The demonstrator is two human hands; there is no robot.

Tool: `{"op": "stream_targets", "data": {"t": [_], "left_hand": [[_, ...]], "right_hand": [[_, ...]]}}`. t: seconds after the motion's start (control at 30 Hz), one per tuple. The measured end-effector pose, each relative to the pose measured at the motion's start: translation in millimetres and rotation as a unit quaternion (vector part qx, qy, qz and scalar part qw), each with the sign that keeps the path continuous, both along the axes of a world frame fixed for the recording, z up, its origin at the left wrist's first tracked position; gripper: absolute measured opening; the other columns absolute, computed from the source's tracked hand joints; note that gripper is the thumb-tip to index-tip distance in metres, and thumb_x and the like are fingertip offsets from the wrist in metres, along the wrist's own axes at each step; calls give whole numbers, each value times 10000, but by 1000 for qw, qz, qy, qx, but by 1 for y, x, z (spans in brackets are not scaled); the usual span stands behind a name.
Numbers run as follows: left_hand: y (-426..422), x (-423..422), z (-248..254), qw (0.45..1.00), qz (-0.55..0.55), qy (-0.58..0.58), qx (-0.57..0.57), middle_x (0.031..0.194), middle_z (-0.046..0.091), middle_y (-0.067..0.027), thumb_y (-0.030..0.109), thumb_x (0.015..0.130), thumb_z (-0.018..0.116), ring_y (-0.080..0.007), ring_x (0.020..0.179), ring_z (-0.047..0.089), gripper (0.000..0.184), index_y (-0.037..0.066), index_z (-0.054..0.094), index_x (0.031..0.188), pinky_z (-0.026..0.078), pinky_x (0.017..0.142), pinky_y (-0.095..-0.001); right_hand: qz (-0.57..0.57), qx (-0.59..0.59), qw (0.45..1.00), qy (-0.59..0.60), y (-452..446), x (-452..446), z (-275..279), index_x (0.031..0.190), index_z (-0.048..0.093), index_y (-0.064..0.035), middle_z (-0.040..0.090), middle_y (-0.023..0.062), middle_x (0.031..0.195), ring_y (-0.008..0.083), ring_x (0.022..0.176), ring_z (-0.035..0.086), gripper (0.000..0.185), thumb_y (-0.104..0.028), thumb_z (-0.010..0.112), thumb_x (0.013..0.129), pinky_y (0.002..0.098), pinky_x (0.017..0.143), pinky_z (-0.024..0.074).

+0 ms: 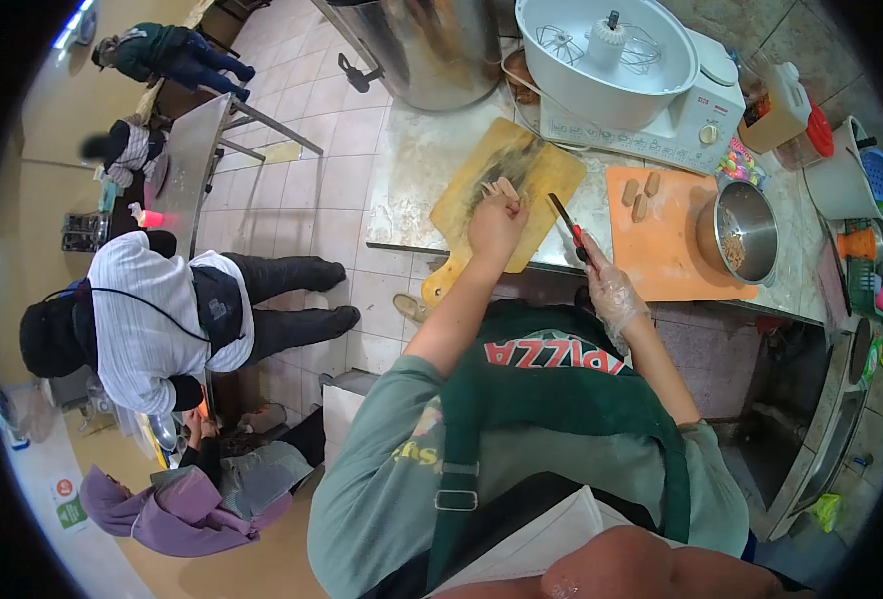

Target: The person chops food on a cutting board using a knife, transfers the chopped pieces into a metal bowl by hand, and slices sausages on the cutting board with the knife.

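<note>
My left hand (497,222) is bare and closed round a few pale brown sticks (502,188) over the yellow cutting board (461,190). In my right hand (611,287), which wears a clear plastic glove, is a knife (567,220) with a red and black handle; its dark blade points up and left, just off the board's right side. On the orange mat (661,235) to the right lie several similar brown pieces (641,208). A steel bowl (738,233) with crumbly brown food inside rests on the same mat.
Behind the boards stand a white mixer (651,100) and a large metal pot (423,50). Bottles and a white bucket (841,175) are at the right. A person in a white top (152,309) stands left, with other people beyond. An oven (801,429) is below right.
</note>
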State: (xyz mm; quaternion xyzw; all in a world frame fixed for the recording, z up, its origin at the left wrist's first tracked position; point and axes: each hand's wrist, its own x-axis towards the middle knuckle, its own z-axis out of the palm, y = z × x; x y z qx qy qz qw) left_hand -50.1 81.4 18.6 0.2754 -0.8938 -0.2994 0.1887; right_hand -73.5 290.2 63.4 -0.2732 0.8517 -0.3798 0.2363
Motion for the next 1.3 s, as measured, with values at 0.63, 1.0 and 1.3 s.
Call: {"op": "stream_targets", "data": {"t": [0.63, 1.0, 1.3], "left_hand": [[-59, 32, 11, 995, 85, -48, -26, 824, 592, -135, 266, 692, 686, -259, 774, 582, 336, 34, 629, 928, 460, 703, -337], [-36, -43, 16, 961, -39, -254, -104, 873, 608, -70, 328, 677, 608, -249, 942, 515, 305, 139, 644, 914, 364, 788, -478], [-55, -38, 10, 942, -47, -79, 323, 650, 612, -58, 127, 741, 600, -172, 636, 595, 237, 77, 627, 970, 442, 581, -310]], "right_hand": [[53, 0, 998, -34, -26, 0, -8, 1362, 234, -179, 507, 248, 1120, 394, 997, 510, 521, -63, 368, 873, 426, 834, 401], [-30, -5, 999, -33, 5, 4, -4, 1362, 243, -225, 538, 283, 1013, 436, 891, 536, 532, -80, 384, 871, 460, 734, 429], [-8, -67, 997, 23, 1, 6, -16, 1364, 230, -220, 550, 275, 1001, 436, 879, 540, 524, -100, 380, 877, 468, 754, 425]]}}
